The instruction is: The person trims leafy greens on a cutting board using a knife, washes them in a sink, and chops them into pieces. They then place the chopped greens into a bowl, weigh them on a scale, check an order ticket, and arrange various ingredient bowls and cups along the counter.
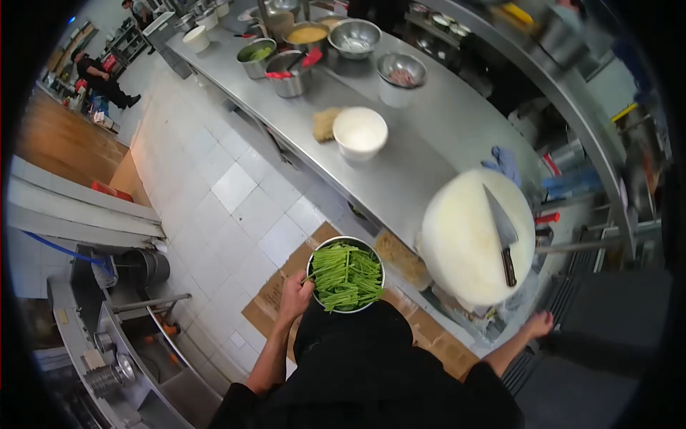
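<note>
My left hand (296, 294) is closed on the left side of a round metal pot (381, 262), held in front of my body. Cut green stems (347, 276) fill the pot close to its rim. Out to the right, my right hand (540, 324) has its fingers curled in, and I see nothing in it. It is below a round white cutting board (457, 236), apart from it. On that board lies a knife (502, 232) with a dark handle.
A long steel counter (421, 171) carries a white tub (360, 133), metal bowls (356, 38) and several pots. A blue cloth (504, 163) lies beyond the board. Sinks (143, 336) stand at left, cardboard (275, 297) covers the floor, and a person (103, 79) is far left.
</note>
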{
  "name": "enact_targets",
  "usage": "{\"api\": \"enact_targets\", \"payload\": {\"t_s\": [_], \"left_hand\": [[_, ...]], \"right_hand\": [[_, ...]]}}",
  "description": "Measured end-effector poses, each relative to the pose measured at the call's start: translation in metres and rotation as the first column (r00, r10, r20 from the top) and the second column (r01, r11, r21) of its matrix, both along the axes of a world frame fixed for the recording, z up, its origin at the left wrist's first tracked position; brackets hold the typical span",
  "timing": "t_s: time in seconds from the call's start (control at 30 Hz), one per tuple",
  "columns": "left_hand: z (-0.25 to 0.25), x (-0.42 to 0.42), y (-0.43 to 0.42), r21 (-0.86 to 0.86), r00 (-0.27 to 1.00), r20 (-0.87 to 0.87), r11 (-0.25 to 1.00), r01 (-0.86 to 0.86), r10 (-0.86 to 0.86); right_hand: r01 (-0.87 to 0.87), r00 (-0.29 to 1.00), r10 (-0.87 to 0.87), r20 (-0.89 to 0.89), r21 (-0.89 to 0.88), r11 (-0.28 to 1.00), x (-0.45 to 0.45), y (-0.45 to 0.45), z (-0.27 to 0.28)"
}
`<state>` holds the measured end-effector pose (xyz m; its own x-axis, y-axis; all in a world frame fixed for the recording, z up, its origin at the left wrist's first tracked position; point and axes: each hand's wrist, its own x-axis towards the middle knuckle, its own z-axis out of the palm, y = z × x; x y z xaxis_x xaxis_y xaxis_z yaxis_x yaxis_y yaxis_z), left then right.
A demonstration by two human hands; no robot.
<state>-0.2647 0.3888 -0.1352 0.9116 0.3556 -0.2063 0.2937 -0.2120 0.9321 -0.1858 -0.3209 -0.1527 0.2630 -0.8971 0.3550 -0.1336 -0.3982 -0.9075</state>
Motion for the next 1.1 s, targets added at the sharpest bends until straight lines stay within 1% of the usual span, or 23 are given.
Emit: {"api": "enact_targets", "payload": {"t_s": [0.07, 0.1, 0.13, 0.17, 0.2, 0.23, 0.27, 0.3, 0.37, 0.4, 0.47, 0.5, 0.57, 0.6, 0.67, 0.73, 0.8, 0.87, 0.9, 0.97, 1.03, 1.07, 1.1], "left_hand": [[0.021, 0.025, 0.026, -0.001, 0.998, 0.06, 0.999, -0.036, 0.036], [0.041, 0.056, 0.049, -0.049, 0.999, 0.033, 0.998, -0.037, 0.039], [0.053, 0.068, 0.06, -0.092, 0.999, -0.02, 0.995, -0.028, 0.026], [0.038, 0.08, 0.076, -0.084, 1.0, 0.004, 0.996, 0.006, -0.006], [0.042, 0.094, 0.087, -0.08, 1.0, 0.014, 0.997, 0.01, -0.009], [0.048, 0.11, 0.096, -0.061, 0.998, 0.058, 0.997, 0.042, -0.038], [0.052, 0.12, 0.102, -0.046, 0.993, 0.093, 0.996, 0.071, -0.066], [0.054, 0.132, 0.109, -0.065, 0.993, 0.107, 0.996, 0.063, -0.056], [0.066, 0.16, 0.117, -0.109, 0.988, 0.151, 0.994, 0.018, -0.001], [0.076, 0.174, 0.121, -0.154, 0.981, 0.188, 0.988, -0.025, 0.054], [0.104, 0.204, 0.131, -0.102, 0.98, 0.193, 0.995, -0.016, 0.036], [0.114, 0.217, 0.132, -0.02, 0.983, 0.185, 1.0, 0.0, 0.003], [0.114, 0.254, 0.14, 0.114, 0.985, 0.137, 0.99, 0.087, -0.103], [0.119, 0.274, 0.142, 0.113, 0.983, 0.133, 0.987, 0.11, -0.125], [0.136, 0.313, 0.139, -0.192, 0.973, 0.115, 0.956, 0.222, -0.203], [0.144, 0.339, 0.143, -0.189, 0.93, 0.195, 0.918, 0.348, -0.312], [0.162, 0.354, 0.157, -0.189, 0.908, 0.177, 0.892, 0.411, -0.38], [0.154, 0.36, 0.182, -0.163, 0.853, 0.216, 0.843, 0.512, -0.476], [0.147, 0.36, 0.2, -0.194, 0.838, 0.161, 0.815, 0.546, -0.522], [0.129, 0.352, 0.231, -0.241, 0.854, 0.074, 0.822, 0.516, -0.515], [0.113, 0.336, 0.255, -0.382, 0.917, 0.019, 0.844, 0.376, -0.399], [0.105, 0.328, 0.265, -0.435, 0.935, -0.027, 0.846, 0.308, -0.354], [0.094, 0.318, 0.276, -0.462, 0.947, -0.066, 0.851, 0.249, -0.314]], "right_hand": [[0.089, 0.993, -0.073, 0.089, -0.195, 0.977, 0.029, 0.102, 0.093], [-0.229, 0.956, 0.243, 0.164, -0.104, 0.968, 0.067, 0.173, 0.127], [-0.44, 0.898, 0.44, -0.012, -0.049, 0.897, 0.083, 0.228, 0.15], [-0.573, 0.818, 0.546, -0.178, -0.17, 0.802, 0.106, 0.304, 0.166], [-0.813, 0.521, 0.835, -0.176, 0.197, 0.548, 0.121, 0.349, 0.161], [-0.811, 0.296, 0.904, -0.308, 0.419, 0.409, 0.134, 0.421, 0.185], [-0.848, 0.044, 0.951, -0.308, 0.491, 0.198, 0.144, 0.466, 0.178], [-0.834, -0.086, 0.942, -0.324, 0.541, 0.11, 0.152, 0.507, 0.175], [-0.794, -0.182, 0.956, -0.231, 0.608, -0.004, 0.172, 0.558, 0.154], [-0.795, -0.189, 0.954, -0.233, 0.607, -0.009, 0.186, 0.572, 0.15], [-0.69, -0.138, 0.988, 0.068, 0.709, -0.146, 0.216, 0.595, 0.145], [-0.803, -0.112, 0.992, 0.051, 0.584, -0.12, 0.231, 0.598, 0.136], [-0.807, -0.082, 0.996, 0.024, 0.585, -0.08, 0.268, 0.597, 0.136], [-0.809, -0.062, 0.998, 0.004, 0.585, -0.053, 0.287, 0.596, 0.137], [-0.835, 0.064, 0.998, -0.006, 0.547, 0.057, 0.328, 0.592, 0.143], [-0.834, 0.164, 0.987, 0.0, 0.533, 0.138, 0.366, 0.582, 0.154], [-0.826, 0.302, 0.953, 0.0, 0.499, 0.262, 0.402, 0.575, 0.171], [-0.804, 0.433, 0.896, -0.099, 0.406, 0.434, 0.444, 0.562, 0.184], [-0.828, 0.434, 0.9, -0.031, 0.38, 0.413, 0.461, 0.559, 0.192], [-0.845, 0.434, 0.9, 0.028, 0.359, 0.396, 0.502, 0.537, 0.191], [-0.655, 0.466, 0.885, 0.007, 0.675, 0.339, 0.552, 0.493, 0.168], [-0.648, 0.47, 0.883, 0.003, 0.681, 0.342, 0.566, 0.473, 0.159], [-0.545, 0.473, 0.821, -0.319, 0.627, 0.557, 0.576, 0.455, 0.151]]}}
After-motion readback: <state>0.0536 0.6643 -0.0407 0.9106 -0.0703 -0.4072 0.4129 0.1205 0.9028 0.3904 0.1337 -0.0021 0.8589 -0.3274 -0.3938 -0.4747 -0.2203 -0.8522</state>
